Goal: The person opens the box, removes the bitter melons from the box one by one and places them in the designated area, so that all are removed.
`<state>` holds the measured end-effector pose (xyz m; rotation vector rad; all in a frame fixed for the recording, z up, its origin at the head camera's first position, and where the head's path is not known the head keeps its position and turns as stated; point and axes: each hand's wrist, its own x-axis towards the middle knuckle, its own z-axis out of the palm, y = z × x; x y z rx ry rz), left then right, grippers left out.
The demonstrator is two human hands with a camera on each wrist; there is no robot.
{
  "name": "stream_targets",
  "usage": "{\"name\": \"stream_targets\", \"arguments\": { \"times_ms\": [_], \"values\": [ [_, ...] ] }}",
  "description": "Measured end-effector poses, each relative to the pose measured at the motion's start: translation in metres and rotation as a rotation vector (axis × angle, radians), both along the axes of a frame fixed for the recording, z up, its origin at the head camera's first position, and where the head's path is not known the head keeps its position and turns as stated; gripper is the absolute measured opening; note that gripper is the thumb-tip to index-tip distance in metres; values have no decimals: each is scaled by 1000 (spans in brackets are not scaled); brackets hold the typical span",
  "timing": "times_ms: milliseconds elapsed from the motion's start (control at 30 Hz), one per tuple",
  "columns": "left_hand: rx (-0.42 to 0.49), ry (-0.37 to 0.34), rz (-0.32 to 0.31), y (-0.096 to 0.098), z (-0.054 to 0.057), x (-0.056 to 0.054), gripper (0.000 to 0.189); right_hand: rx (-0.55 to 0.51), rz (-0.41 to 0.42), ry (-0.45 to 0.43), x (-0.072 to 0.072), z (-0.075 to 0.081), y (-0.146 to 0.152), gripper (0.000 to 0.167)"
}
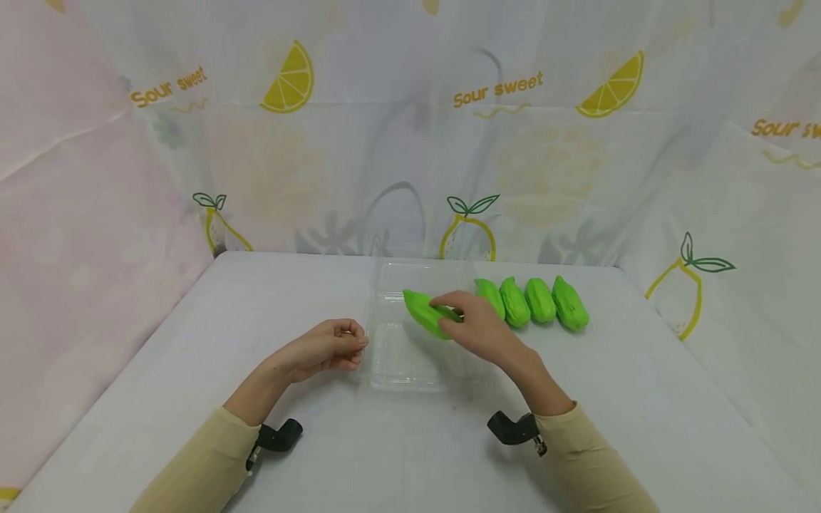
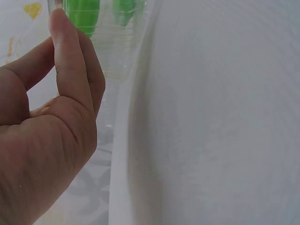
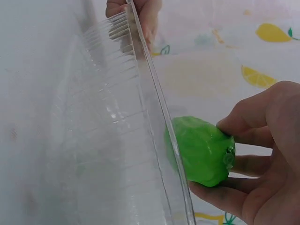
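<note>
My right hand [image 1: 477,324] grips a bright green, ridged vegetable shaped like a bitter melon [image 1: 423,313]. It is held tilted above a clear plastic box [image 1: 391,381], its pointed end toward the left. In the right wrist view, the thumb and fingers hold the melon [image 3: 201,152] near its stub end, beyond the box rim [image 3: 164,112]. At the box's left side, my left hand [image 1: 330,345] pinches the rim between thumb and fingertips, as the left wrist view also shows. The box's clear lid [image 1: 423,271] stands open at the back.
Several more green bitter melons [image 1: 541,301] lie in a row on the white table [image 1: 641,399], right of the box. Behind the table hangs a cloth printed with lemons [image 1: 288,78]. A black wrist mount [image 1: 279,434] sits on each sleeve.
</note>
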<state>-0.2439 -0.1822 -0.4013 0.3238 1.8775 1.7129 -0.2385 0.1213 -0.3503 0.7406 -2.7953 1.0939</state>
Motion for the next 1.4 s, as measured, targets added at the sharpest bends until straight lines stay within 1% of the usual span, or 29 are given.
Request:
{"name": "stream_targets", "arguments": {
  "times_ms": [167,400,600,800,1033,1167,1400],
  "values": [
    [1,-1,1,0,-1,-1,15,-15,-23,13,-3,1,8,35],
    [2,-7,6,0,-1,0,14,-36,-52,74,-9,-1,24,34],
    [2,-16,18,-1,0,1,13,-47,-65,62,-13,-2,31,35],
    [0,-16,21,0,1,1,13,-62,-82,73,-16,-1,37,35],
    [-1,-18,13,1,2,0,14,-118,-127,104,-19,-2,48,34],
    [0,-11,8,1,1,-1,15,-140,-150,120,-21,1,52,34],
    [4,-22,11,-1,-1,-1,13,-144,-224,104,-22,6,63,36]
  ]
}}
